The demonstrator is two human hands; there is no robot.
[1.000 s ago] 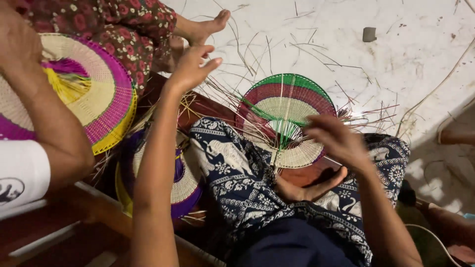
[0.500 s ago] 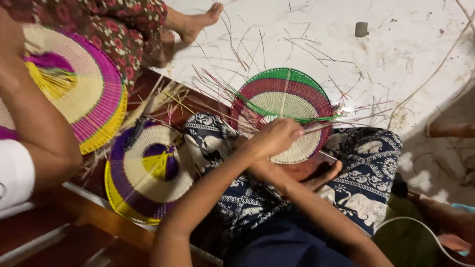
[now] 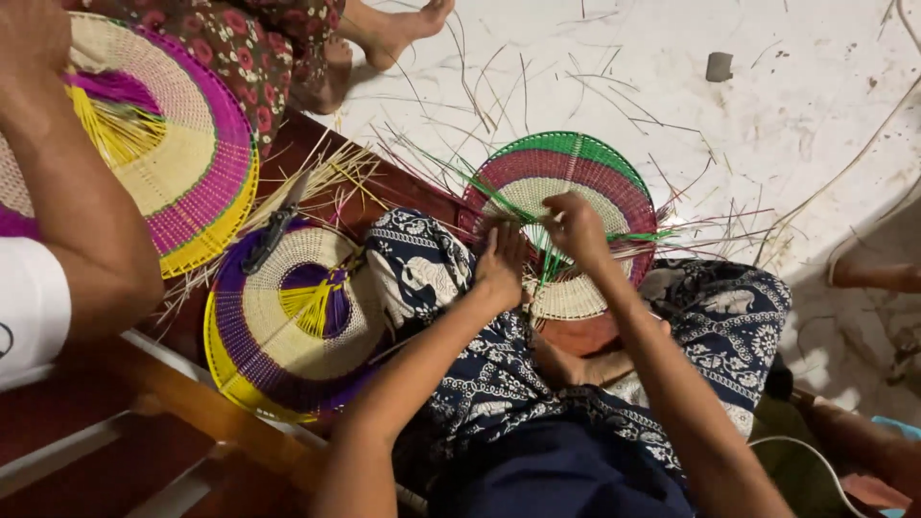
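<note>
The green-rimmed woven fan (image 3: 576, 206) lies on the person's lap, over the patterned cloth (image 3: 460, 288). Both hands work at its centre: the left hand (image 3: 501, 267) and the right hand (image 3: 574, 228) each pinch loose strands (image 3: 672, 235).

Risks, as judged: the free strand ends fan out past the fan's right edge and could snag, tangle or snap under tension; a slackened pinch could loosen the weave.

Clearance: open floor (image 3: 767, 105) lies beyond the fan. To its left, the purple-and-yellow fan (image 3: 288, 326) and scissors (image 3: 273, 230) crowd the left elbow.
</note>
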